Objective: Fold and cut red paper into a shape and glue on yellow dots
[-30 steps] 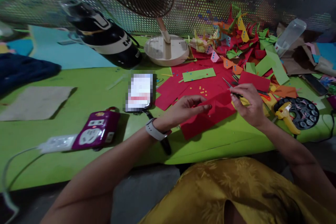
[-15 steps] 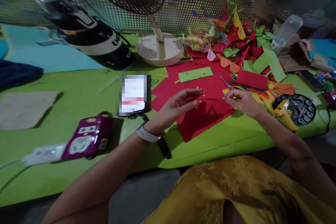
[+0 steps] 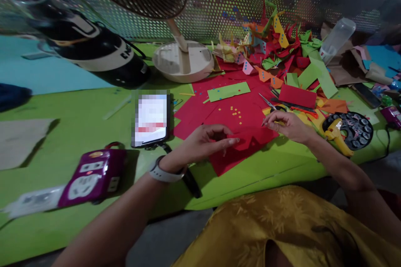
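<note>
My left hand [image 3: 209,144], with a pale watch band [image 3: 166,171] on its wrist, is low over red paper [image 3: 225,164] near the table edge. Its thumb is stretched out, apart from the curved fingers, and the fingertips touch or nearly touch the paper. Thumb and index finger of my right hand [image 3: 288,125] are pinched together above the paper's right side; what they hold is too small to make out. Tiny yellow paper squares [image 3: 233,111] lie scattered on the red paper beyond my hands. A green paper strip [image 3: 228,91] with small dots lies further back.
Scissors [image 3: 266,101] and a red card [image 3: 297,95] lie beside a round black tray [image 3: 357,131]. Cut paper pieces [image 3: 266,50] are heaped behind. To the left are a phone [image 3: 152,119], a purple power box [image 3: 94,175], a fan base [image 3: 184,62] and a black bottle [image 3: 103,54].
My left hand has come down and nearer, uncovering the yellow squares. My right hand stays pinched and has shifted slightly. The whole view has turned a little to the right.
</note>
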`<state>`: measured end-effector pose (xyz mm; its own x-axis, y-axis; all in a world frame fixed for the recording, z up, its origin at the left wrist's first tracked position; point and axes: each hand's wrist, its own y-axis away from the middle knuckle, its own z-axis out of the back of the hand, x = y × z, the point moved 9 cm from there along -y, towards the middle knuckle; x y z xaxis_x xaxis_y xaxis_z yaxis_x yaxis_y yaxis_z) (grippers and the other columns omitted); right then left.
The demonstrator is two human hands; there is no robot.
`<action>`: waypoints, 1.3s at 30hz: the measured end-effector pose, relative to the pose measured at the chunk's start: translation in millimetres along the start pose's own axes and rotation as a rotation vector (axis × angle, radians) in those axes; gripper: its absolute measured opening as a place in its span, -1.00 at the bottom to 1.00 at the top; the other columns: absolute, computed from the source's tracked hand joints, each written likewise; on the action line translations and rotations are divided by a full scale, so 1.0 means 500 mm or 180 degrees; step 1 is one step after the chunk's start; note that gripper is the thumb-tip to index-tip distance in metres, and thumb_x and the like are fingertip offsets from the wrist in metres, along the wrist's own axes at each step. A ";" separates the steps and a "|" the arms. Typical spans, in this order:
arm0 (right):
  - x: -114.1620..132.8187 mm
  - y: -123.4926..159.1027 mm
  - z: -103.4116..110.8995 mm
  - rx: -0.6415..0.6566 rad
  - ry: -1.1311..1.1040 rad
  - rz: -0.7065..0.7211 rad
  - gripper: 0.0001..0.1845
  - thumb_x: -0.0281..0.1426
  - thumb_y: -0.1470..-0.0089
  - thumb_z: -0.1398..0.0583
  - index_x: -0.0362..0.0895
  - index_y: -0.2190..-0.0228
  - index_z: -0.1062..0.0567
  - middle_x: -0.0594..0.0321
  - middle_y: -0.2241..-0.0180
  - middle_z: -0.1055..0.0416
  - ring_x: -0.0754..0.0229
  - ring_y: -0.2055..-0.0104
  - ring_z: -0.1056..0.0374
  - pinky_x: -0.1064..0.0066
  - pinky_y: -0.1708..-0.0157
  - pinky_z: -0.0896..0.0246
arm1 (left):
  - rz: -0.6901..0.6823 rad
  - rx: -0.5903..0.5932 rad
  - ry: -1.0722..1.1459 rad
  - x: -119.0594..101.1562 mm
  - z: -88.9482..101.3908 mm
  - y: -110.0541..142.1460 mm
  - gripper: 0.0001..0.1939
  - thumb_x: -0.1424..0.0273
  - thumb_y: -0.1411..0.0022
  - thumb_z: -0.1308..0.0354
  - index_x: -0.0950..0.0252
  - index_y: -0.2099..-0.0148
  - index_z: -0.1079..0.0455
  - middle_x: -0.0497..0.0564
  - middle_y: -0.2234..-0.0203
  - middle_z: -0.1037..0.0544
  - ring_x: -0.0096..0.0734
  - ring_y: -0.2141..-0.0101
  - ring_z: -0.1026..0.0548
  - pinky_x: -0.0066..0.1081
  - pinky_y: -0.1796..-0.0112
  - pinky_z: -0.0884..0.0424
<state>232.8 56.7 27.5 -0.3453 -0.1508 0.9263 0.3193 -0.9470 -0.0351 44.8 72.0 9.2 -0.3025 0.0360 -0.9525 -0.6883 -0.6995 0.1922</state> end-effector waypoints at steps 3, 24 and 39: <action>-0.003 -0.004 0.021 -0.0159 0.0423 -0.0097 -0.75 -0.17 -0.14 -0.19 -0.10 0.36 -0.52 0.20 0.29 -0.52 0.17 0.23 -0.43 0.28 0.16 -0.32 | 0.0170 0.0322 0.0371 0.016 -0.016 -0.002 -0.62 0.08 -0.13 -0.30 0.31 0.40 -0.38 -0.12 0.69 -0.47 -0.60 0.64 -0.38 -0.60 0.58 -0.29; -0.008 0.303 0.255 -0.1078 0.4466 -0.0954 -0.45 -0.18 -0.10 -0.08 -0.27 -0.02 -0.44 -0.16 0.00 -0.47 -0.17 -0.05 -0.40 0.07 -0.07 -0.29 | 0.0322 0.0396 0.0809 0.047 -0.023 -0.018 -0.61 0.13 -0.08 -0.37 0.29 0.34 -0.29 -0.12 0.62 -0.52 -0.57 0.57 -0.44 -0.58 0.52 -0.33; -0.106 0.385 0.294 -0.1238 0.4276 -0.2272 -0.37 -0.10 -0.10 -0.01 -0.18 -0.09 -0.38 -0.23 0.03 -0.47 -0.29 -0.06 -0.39 -0.05 0.05 -0.33 | 0.0371 0.0440 0.0883 0.058 -0.026 -0.025 -0.62 0.35 0.03 -0.42 0.28 0.29 -0.26 -0.16 0.57 -0.52 -0.52 0.50 -0.51 -0.51 0.43 -0.43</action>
<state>442.3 -75.8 26.6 -0.8900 0.4108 -0.1980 -0.4115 -0.9105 -0.0395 53.1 72.8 -23.8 -0.2065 -0.2475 -0.9466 -0.7484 -0.5833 0.3157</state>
